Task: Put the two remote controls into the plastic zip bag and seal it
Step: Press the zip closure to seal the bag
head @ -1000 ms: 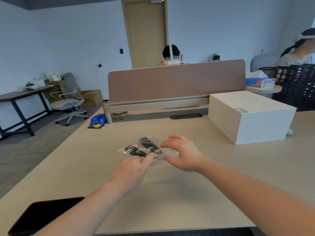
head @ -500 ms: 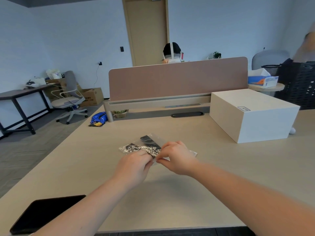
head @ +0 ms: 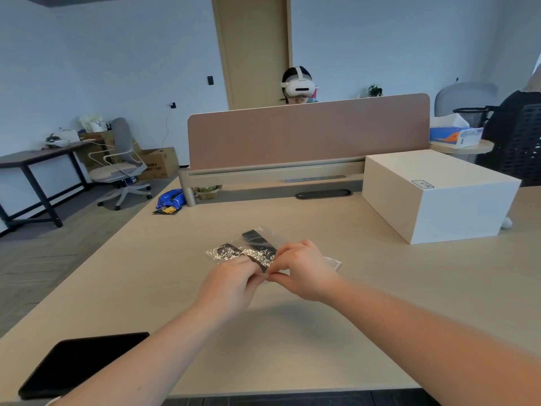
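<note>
A clear plastic zip bag [head: 272, 235] lies on the beige table [head: 292, 332] in the middle of the view. Two black remote controls show through it, one remote [head: 257, 239] toward the back, the other remote [head: 227, 249] at the left. My left hand [head: 231, 284] and my right hand [head: 304, 271] meet at the bag's near edge, each pinching the plastic between thumb and fingers. The fingertips almost touch. The hands hide that edge of the bag; its right corner [head: 333, 263] sticks out past my right hand.
A large cream box [head: 436, 194] stands at the right of the table. A black tablet [head: 79, 363] lies at the near left edge. A brown divider panel [head: 307, 133] closes the far side, with a person in a headset behind it. An office chair [head: 120, 168] stands on the floor at left.
One second ago both hands hovered open over the bag. They have since come together and pinched its near edge, staying there.
</note>
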`<state>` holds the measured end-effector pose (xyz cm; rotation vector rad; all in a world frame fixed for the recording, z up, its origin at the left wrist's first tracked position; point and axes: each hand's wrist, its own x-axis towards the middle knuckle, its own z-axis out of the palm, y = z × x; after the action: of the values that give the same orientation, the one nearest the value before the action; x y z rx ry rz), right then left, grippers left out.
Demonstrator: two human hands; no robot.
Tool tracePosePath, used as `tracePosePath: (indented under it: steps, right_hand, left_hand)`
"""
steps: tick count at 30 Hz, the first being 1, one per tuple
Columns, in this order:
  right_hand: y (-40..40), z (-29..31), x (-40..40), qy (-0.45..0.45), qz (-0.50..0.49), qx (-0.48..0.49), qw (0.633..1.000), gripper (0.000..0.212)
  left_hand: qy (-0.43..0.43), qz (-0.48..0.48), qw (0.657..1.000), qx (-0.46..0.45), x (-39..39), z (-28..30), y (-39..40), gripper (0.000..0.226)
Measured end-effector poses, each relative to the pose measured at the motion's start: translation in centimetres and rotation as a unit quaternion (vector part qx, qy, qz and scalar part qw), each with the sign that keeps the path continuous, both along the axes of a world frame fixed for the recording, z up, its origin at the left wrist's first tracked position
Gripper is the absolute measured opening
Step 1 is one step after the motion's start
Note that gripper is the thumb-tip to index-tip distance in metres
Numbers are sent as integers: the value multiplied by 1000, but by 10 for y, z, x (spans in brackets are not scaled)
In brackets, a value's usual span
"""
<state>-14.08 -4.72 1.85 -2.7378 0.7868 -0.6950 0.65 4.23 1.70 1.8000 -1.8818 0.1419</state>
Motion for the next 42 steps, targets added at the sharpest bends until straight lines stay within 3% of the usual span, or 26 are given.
tracePosePath:
  steps: [5, 17, 24, 29, 33, 42]
  right_hand:
    - [-5, 0, -3, -8, -14, 45, 999, 16]
    - [-4, -5, 4, -36, 8, 66, 997, 12]
    - [-4, -11, 5, -39, 21, -2, 999, 14]
    - [-10, -15, -1, -22, 47, -108, 993, 15]
    - [-15, -17, -9, 1, 33, -187, 982, 22]
    - [-42, -25, -54, 76, -64, -223, 970, 21]
  left_hand:
    - [40, 9, 999, -8, 6, -3, 1, 8]
    - [-17, -14, 999, -25, 8, -6, -4, 19]
    - [-32, -19, 999, -14, 10, -6, -4, 18]
    - [-48, -32, 998, -13, 6, -3, -5, 18]
    - [-43, -30, 998, -17, 2, -2, -6, 21]
    - [-35, -32, 999, -23, 3, 0, 5, 14]
